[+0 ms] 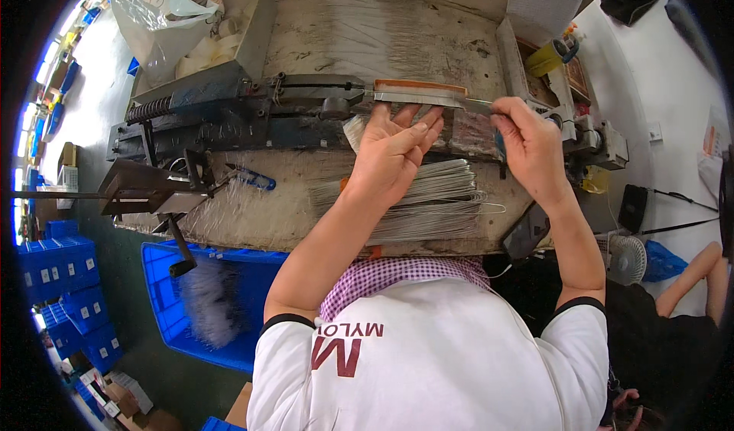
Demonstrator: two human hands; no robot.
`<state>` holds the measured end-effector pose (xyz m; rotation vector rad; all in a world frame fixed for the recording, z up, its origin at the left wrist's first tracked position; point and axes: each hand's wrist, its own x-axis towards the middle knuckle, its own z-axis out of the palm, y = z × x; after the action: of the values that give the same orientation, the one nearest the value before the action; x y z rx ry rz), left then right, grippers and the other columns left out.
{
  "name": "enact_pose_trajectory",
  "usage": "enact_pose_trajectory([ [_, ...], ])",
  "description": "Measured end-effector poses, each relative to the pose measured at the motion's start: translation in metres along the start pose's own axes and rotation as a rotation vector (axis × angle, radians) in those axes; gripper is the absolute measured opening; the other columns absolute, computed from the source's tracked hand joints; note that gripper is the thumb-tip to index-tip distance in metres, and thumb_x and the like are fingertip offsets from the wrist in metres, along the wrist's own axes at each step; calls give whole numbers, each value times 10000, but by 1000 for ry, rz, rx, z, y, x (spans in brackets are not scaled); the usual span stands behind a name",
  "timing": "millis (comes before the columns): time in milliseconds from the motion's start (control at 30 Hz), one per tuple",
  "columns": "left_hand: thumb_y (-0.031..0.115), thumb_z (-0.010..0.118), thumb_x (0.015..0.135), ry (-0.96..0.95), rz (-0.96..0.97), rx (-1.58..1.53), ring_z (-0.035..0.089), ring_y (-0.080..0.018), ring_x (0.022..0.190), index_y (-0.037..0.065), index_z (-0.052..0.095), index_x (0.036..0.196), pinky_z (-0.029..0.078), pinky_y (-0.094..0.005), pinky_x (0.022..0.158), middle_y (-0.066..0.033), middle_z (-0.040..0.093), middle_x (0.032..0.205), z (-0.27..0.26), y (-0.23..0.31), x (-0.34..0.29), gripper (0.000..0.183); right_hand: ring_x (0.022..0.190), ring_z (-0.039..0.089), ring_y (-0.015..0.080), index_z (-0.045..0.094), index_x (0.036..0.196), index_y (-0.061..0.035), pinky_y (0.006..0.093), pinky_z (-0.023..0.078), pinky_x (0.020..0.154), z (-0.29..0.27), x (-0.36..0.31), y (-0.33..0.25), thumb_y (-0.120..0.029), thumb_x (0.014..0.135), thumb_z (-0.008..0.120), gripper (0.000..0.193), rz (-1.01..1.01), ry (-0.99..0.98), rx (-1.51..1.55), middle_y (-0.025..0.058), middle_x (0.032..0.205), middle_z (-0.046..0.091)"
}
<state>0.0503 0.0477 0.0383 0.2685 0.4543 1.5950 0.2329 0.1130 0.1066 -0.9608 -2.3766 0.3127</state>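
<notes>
A thin metal wire (pixel 478 101) runs out past the right end of a long narrow strip with an orange upper edge and a pale silvery lower face (pixel 419 95). What the strip is made of I cannot make out. My left hand (pixel 396 150) lies just below it, fingers stretched and apart, fingertips at its lower edge. My right hand (pixel 529 140) pinches the wire's right end between thumb and fingers. To the left, the strip meets the jaw of a dark bench machine (pixel 317 91). Below my left hand lies a bundle of looped metal wires (pixel 428 202).
Fine pale bristles (pixel 359 30) are spread on the worn bench behind the strip. A crank handle (pixel 182 265) juts over a blue crate (pixel 157 293) of bristly pieces. A phone (pixel 526 232) lies at the bench's front right. Another person's arm (pixel 692 278) shows at right.
</notes>
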Motion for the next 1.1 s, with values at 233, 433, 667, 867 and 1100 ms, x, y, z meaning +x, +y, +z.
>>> enact_pose_trajectory([
  [233, -130, 410, 876, -45, -5, -3, 332, -397, 1299, 8, 100, 1383, 350, -461, 1087, -254, 228, 1393, -2, 1, 1, 610, 776, 627, 290, 632, 843, -28, 338, 501, 664, 3, 2, 29, 18, 756, 629, 99, -105, 38, -102, 93, 850, 650],
  [433, -114, 429, 882, 3, -10, 17, 359, -387, 1284, -4, 164, 1347, 360, -456, 1079, -247, 266, 1378, 3, 3, -2, 546, 717, 633, 309, 601, 914, -30, 356, 494, 616, -5, -1, 23, -8, 796, 601, 120, -72, -58, -56, 117, 800, 651],
  [667, -84, 459, 885, -16, -3, 40, 398, -343, 1269, 34, 261, 1304, 394, -423, 1050, -203, 339, 1348, 0, 3, -2, 478, 573, 595, 362, 475, 1253, 5, 390, 463, 524, 2, 2, -15, -43, 829, 520, 429, 92, -144, 139, 227, 646, 558],
  [867, -118, 401, 864, -60, -21, 70, 394, -313, 1263, 58, 171, 1356, 368, -388, 1069, -205, 323, 1338, 0, 5, -4, 572, 554, 606, 327, 522, 1203, 24, 399, 468, 511, 15, 4, -19, -48, 772, 561, 439, -66, -166, -64, 186, 616, 591],
  [1100, -93, 468, 866, -21, -58, 18, 452, -353, 1212, 0, 252, 1309, 421, -405, 1024, -226, 350, 1315, 2, 9, -6, 501, 525, 586, 295, 520, 1221, 39, 379, 446, 509, 17, 5, -33, -42, 761, 574, 469, -88, -282, -288, 159, 606, 589],
])
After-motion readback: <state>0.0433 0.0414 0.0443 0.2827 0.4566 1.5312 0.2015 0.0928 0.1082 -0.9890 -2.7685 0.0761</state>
